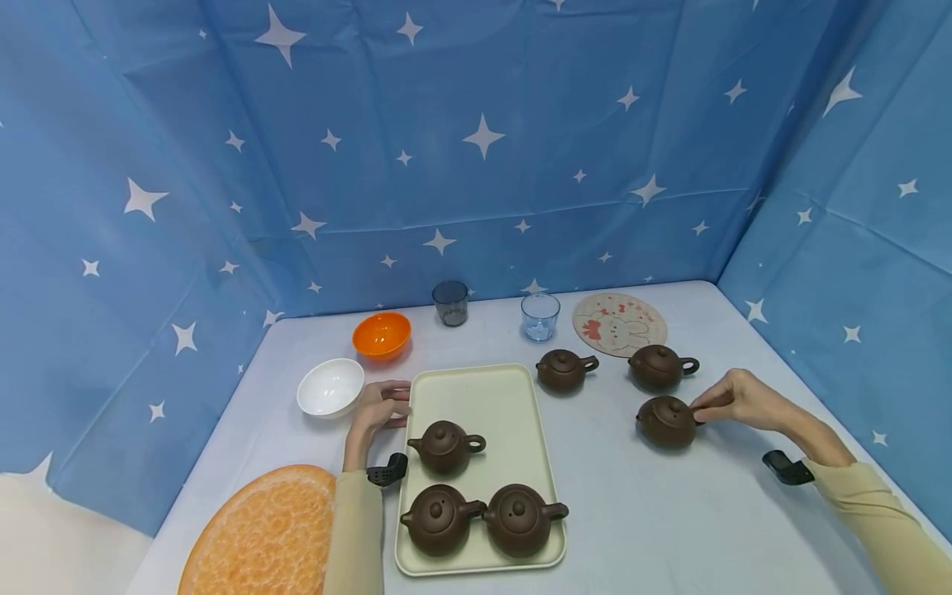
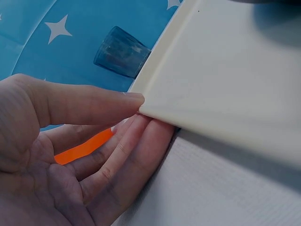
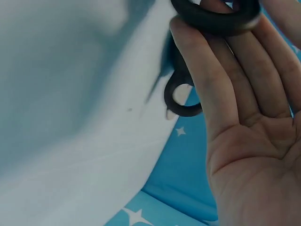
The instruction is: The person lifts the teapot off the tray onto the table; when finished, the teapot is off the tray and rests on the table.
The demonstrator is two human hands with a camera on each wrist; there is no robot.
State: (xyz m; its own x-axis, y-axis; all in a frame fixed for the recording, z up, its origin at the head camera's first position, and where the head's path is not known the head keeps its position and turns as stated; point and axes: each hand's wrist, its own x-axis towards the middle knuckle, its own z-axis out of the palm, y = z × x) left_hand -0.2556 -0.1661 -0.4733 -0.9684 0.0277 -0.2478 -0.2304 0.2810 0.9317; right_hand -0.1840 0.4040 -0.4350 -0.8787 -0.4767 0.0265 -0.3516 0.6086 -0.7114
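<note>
My left hand point(image 1: 379, 405) pinches the left rim of a cream rectangular tray point(image 1: 476, 388), thumb on top and fingers beneath in the left wrist view. Three dark brown teapots stand on this tray: one teapot point(image 1: 444, 447) near its middle, and a left teapot point(image 1: 439, 519) and a right teapot point(image 1: 518, 519) side by side at the near end. To the right of the tray, my right hand point(image 1: 736, 402) grips a brown teapot point(image 1: 667, 422) by its handle point(image 3: 221, 21). Behind it stand another teapot point(image 1: 658, 367) and a smaller-looking teapot point(image 1: 563, 370).
A white bowl point(image 1: 330, 387) and an orange bowl point(image 1: 382, 335) stand left of the tray. Along the back are a grey glass point(image 1: 450, 303), a blue glass point(image 1: 540, 317) and a round rabbit mat point(image 1: 625, 326). An orange round mat point(image 1: 260, 537) lies near left. Starry blue curtains border the table.
</note>
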